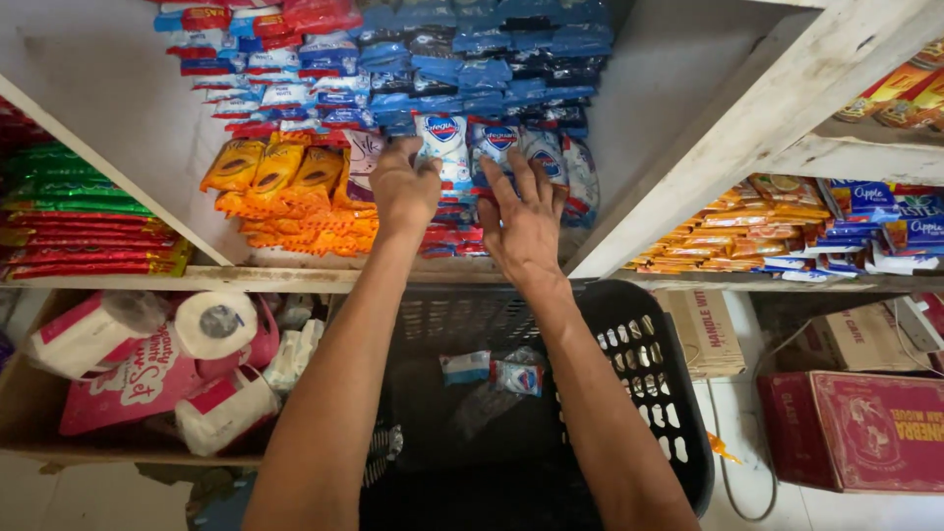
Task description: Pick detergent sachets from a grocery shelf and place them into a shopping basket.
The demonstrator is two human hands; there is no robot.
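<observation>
Hands: left (pixel 405 192) grasping 1 soap packet (pixel 442 138), right (pixel 526 226) spread on packets; basket (pixel 649 344) holds 2.

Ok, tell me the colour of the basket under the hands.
Black: the plastic basket has slotted walls, seen best in the head view.

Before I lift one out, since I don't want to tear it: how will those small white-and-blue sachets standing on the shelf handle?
The white-and-blue sachets look like thin glossy film, so probably floppy and a bit slippery. They are small and flat, likely very light. They lean packed in a row under the left hand and right hand, so neighbours may topple when one comes out.
</observation>
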